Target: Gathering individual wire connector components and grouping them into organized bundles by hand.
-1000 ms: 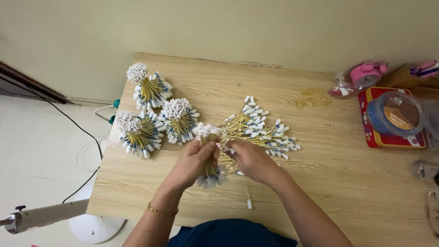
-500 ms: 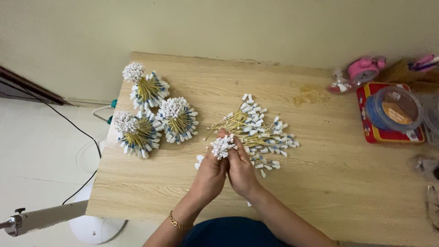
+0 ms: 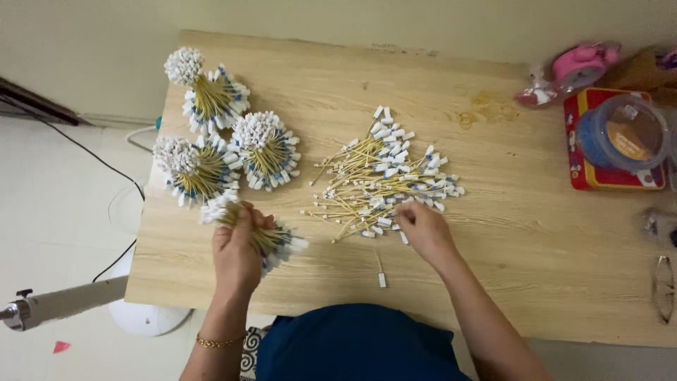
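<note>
My left hand grips a bundle of thin yellow sticks with white tips and holds it low over the wooden table, just below three finished bundles. My right hand rests at the near edge of a loose pile of the same sticks, fingers pinching at a few of them. A single stick lies alone near the table's front edge.
At the right stand a red flat box with a round clear lidded tub on it, and a pink object behind. A pair of glasses lies at the far right. A cable runs over the white floor at left.
My hands have parted: the left carried the gathered bundle leftward next to the finished bundles, and the right reached back to the loose pile.
</note>
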